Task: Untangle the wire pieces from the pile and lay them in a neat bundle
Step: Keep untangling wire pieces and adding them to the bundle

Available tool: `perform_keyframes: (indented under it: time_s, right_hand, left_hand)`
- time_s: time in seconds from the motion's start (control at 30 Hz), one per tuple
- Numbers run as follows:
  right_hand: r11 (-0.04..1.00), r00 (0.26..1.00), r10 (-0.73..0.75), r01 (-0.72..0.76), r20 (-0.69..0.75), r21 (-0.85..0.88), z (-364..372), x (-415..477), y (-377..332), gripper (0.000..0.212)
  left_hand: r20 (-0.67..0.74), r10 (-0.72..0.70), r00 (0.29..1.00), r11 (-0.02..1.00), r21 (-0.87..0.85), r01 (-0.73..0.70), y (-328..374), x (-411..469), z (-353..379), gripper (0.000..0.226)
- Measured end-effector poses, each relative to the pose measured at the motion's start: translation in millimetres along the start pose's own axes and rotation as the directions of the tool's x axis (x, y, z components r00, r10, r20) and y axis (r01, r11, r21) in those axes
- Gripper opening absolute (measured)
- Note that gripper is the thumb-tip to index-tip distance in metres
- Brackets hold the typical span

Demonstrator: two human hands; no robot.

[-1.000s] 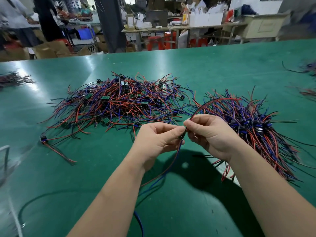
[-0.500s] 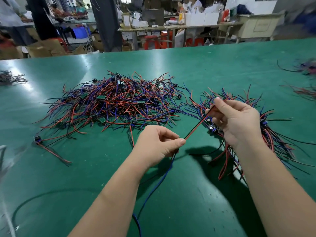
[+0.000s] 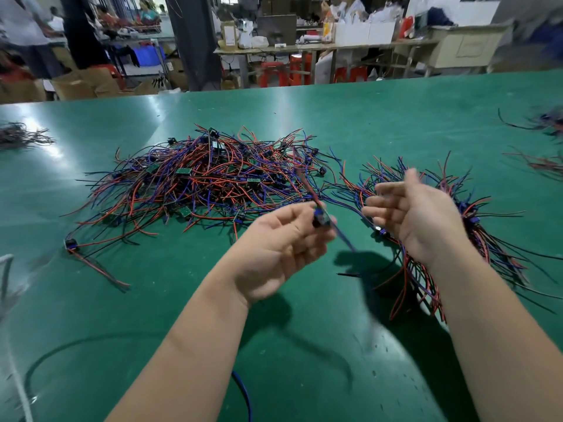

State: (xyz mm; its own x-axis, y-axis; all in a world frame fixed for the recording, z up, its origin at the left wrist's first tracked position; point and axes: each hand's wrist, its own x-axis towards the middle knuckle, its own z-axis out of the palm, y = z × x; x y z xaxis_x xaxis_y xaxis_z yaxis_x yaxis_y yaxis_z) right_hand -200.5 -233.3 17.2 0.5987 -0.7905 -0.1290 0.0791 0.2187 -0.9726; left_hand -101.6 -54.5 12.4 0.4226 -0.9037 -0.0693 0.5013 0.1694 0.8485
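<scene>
A tangled pile (image 3: 210,184) of red, blue and black wire pieces with small green boards lies on the green table (image 3: 304,345), left of centre. To its right lies a more ordered bundle (image 3: 493,239) of the same wires. My left hand (image 3: 274,251) is raised above the table between the two and pinches one wire piece (image 3: 320,219) by its small black and blue part, its wires blurred. My right hand (image 3: 414,214) hovers over the bundle's near edge with fingers spread and nothing in it.
One loose wire piece (image 3: 91,263) lies at the pile's near left. More wire heaps sit at the far left edge (image 3: 21,137) and far right edge (image 3: 545,123). A blue cable (image 3: 243,394) runs off the near edge. Workbenches and people stand beyond the table.
My right hand let go of the red wire it was drawing out and opened. My left hand turned palm up and lifted the wire piece.
</scene>
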Motion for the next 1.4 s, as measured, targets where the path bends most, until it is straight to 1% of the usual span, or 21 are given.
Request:
perform_keyframes:
  time_s: [0.07, 0.1, 0.17, 0.23, 0.3, 0.4, 0.5, 0.57, 0.67, 0.7, 0.77, 0.8, 0.83, 0.9, 0.93, 1.0, 1.1, 1.17, 1.27, 1.33, 1.4]
  right_hand:
    - [0.984, 0.987, -0.028, 0.055, 0.158, -0.169, 5, -6, 7, 0.01]
    - [0.971, 0.97, -0.038, 0.093, 0.241, -0.22, 8, -10, 11, 0.011]
    - [0.978, 0.926, -0.066, 0.134, 0.372, -0.161, 17, -17, 16, 0.028]
    - [0.991, 0.901, -0.13, 0.137, 0.413, 0.012, 28, -23, 18, 0.024]
    - [0.986, 0.912, -0.155, 0.116, 0.379, 0.124, 36, -27, 20, 0.014]
    - [0.977, 0.927, -0.09, 0.011, 0.365, 0.213, 38, -27, 22, 0.012]
    - [0.964, 0.894, -0.03, -0.092, 0.447, 0.249, 36, -29, 18, 0.014]
    - [0.963, 0.866, -0.01, -0.127, 0.501, 0.239, 34, -30, 15, 0.018]
    - [0.969, 0.854, 0.003, -0.131, 0.521, 0.209, 30, -30, 11, 0.018]
    - [0.969, 0.855, 0.002, -0.131, 0.518, 0.211, 28, -29, 9, 0.017]
    - [0.972, 0.845, -0.006, -0.12, 0.535, 0.2, 23, -28, 6, 0.017]
    - [0.982, 0.83, -0.008, -0.099, 0.558, 0.162, 20, -28, 5, 0.017]
    - [0.994, 0.811, -0.001, -0.063, 0.585, 0.089, 18, -28, 4, 0.017]
    - [0.992, 0.783, 0.04, 0.042, 0.621, -0.117, 16, -28, 6, 0.017]
    - [0.974, 0.787, 0.064, 0.084, 0.613, -0.209, 16, -28, 9, 0.019]
    - [0.94, 0.836, 0.085, 0.113, 0.542, -0.322, 17, -25, 11, 0.022]
    - [0.946, 0.935, 0.058, 0.06, 0.349, -0.318, 15, -19, 7, 0.017]
    - [0.981, 0.981, 0.009, 0.028, 0.192, -0.19, 7, -12, 0, 0.013]
    - [0.996, 0.998, -0.053, 0.054, -0.014, 0.066, -6, -6, -7, 0.016]
    - [0.969, 0.988, -0.086, 0.112, -0.126, 0.22, -10, -2, -8, 0.022]
    - [0.941, 0.973, -0.097, 0.158, -0.211, 0.298, -10, 0, -8, 0.025]
  left_hand:
    - [-0.034, 0.027, 0.999, 0.982, -0.185, -0.033, 7, 0, 1, 0.034]
    - [-0.066, 0.026, 0.997, 0.972, -0.232, -0.041, 9, 0, 2, 0.037]
    - [-0.144, 0.018, 0.989, 0.969, -0.24, -0.053, 8, 2, 5, 0.035]
    - [-0.185, 0.021, 0.982, 0.986, -0.161, -0.052, 2, 4, 8, 0.029]
    - [-0.187, 0.036, 0.982, 0.994, -0.096, -0.055, -3, 4, 10, 0.025]
    - [-0.161, 0.107, 0.981, 0.994, -0.006, -0.109, -6, 4, 9, 0.032]
    - [-0.081, 0.198, 0.977, 0.974, 0.128, -0.187, -3, 1, 5, 0.016]
    - [-0.016, 0.188, 0.982, 0.968, 0.171, -0.183, 2, -2, 0, 0.015]
    - [0.054, 0.112, 0.992, 0.957, 0.262, -0.123, 11, -6, -12, 0.025]
    - [0.044, 0.082, 0.996, 0.953, 0.288, -0.091, 15, -6, -17, 0.026]
    - [-0.057, 0.015, 0.998, 0.952, 0.305, 0.003, 19, -5, -22, 0.025]
    - [-0.104, -0.014, 0.994, 0.952, 0.302, 0.045, 19, -4, -21, 0.016]
    - [-0.131, -0.031, 0.991, 0.944, 0.322, 0.072, 17, -4, -19, 0.016]
    - [-0.112, -0.052, 0.992, 0.899, 0.428, 0.095, 9, -3, -12, 0.027]
    - [-0.087, -0.06, 0.994, 0.872, 0.48, 0.095, 3, -3, -8, 0.024]
    - [-0.071, -0.077, 0.995, 0.845, 0.524, 0.103, -8, -2, -1, 0.018]
    - [-0.112, -0.101, 0.989, 0.841, 0.521, 0.145, -14, 1, 1, 0.014]
    - [-0.093, -0.149, 0.984, 0.817, 0.549, 0.176, -15, 1, 1, 0.015]
    - [-0.027, -0.218, 0.975, 0.784, 0.591, 0.192, -16, -3, 4, 0.015]
    - [-0.025, -0.195, 0.98, 0.767, 0.619, 0.169, -13, -4, 3, 0.016]
    - [-0.087, -0.112, 0.99, 0.778, 0.612, 0.142, -10, -2, 1, 0.017]
